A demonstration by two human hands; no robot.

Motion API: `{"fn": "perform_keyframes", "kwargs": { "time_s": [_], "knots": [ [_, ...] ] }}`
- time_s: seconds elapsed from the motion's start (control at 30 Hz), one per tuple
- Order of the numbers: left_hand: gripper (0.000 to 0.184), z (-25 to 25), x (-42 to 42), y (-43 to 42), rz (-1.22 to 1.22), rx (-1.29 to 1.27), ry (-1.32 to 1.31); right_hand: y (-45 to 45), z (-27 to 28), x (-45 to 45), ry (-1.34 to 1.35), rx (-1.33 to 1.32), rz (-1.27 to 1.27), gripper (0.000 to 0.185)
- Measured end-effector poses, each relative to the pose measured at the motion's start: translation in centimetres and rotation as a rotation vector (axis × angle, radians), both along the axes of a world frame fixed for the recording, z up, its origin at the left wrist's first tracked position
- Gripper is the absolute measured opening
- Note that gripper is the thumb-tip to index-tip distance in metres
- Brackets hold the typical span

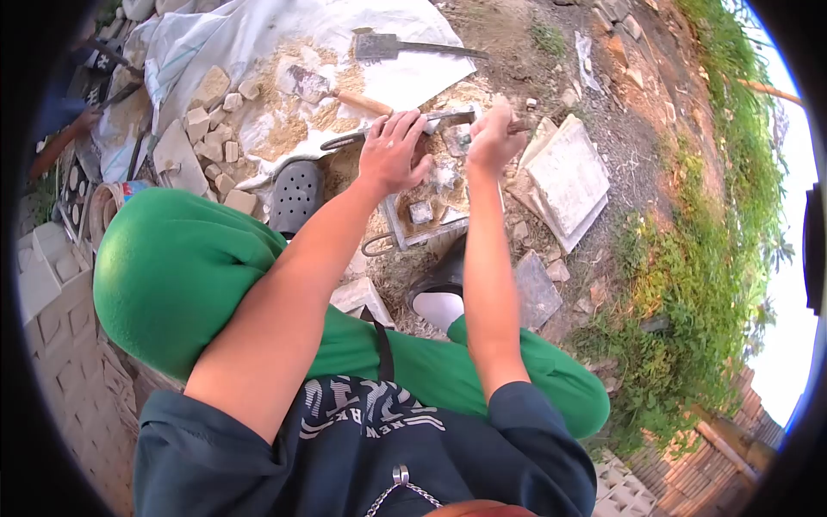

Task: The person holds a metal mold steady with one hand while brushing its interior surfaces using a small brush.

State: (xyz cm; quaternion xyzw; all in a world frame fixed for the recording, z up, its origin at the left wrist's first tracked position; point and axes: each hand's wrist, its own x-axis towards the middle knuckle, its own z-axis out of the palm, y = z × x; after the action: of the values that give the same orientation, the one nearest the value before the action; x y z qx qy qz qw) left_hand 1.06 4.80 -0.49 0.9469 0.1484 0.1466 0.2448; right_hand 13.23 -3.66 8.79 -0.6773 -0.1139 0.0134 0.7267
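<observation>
Metal frame: we found the metal frame (435, 233) on the ground between the two feet, probably set there to stay within easy reach of both hands.
Frame's contents: a small pale block (420, 212) sat inside, among bits too bright and broken to name.
Left hand: the left hand (396, 153) lay at the frame's far end, fingers lightly spread and thumb apart, gripping nothing we could see; we judged it was there to steady the work.
Right hand: the right hand (493, 142) was closed in a fist at the frame's far right, around what looked like a brown handle (519, 126); blur hid the tool's other end.
Clogs: we saw one dark clog (297, 196) left of the frame, the other on its near side, a stance likely chosen for balance.
Trowel: beyond the frame's left, the trowel (366, 103) lay with its wooden handle turned towards the hands, handy for picking up.
White sheet: farther beyond the frame, the white sheet (405, 17) seemed spread to keep the sandy grains off the soil.
Slabs: right of the frame, slabs (573, 177) leaned in a stack, perhaps parked aside for working room.
</observation>
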Motion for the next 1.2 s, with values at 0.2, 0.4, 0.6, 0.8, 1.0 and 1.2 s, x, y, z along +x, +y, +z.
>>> {"fn": "perform_keyframes", "kwargs": {
  "time_s": [0.2,0.4,0.6,0.8,1.0,1.2],
  "knots": [
    [0.062,0.2,0.4,-0.8,-0.123,0.06,-0.117,-1.2,0.5,0.2,0.139,0.17,0.042,0.051],
    [0.076,2.5,1.1,-5.0,-0.59,0.192,-0.022,-5.8,5.1,-0.6,0.036,0.469,-0.287,0.052],
    [0.081,-0.3,0.3,-4.5,-0.669,0.376,0.216,-10.3,7.2,-1.9,-0.005,0.575,-0.347,0.051],
    [0.086,0.3,-2.1,-3.9,-0.22,0.391,0.203,-10.6,7.4,-3.0,0.004,0.526,-0.319,0.05],
    [0.084,0.8,-4.6,-3.8,-0.538,0.352,0.219,-10.3,7.3,-2.7,0.062,0.538,-0.326,0.049],
    [0.083,0.9,-4.5,-4.9,-0.461,0.344,0.133,-9.4,6.3,-2.6,-0.002,0.444,-0.359,0.042]
  ]
}}
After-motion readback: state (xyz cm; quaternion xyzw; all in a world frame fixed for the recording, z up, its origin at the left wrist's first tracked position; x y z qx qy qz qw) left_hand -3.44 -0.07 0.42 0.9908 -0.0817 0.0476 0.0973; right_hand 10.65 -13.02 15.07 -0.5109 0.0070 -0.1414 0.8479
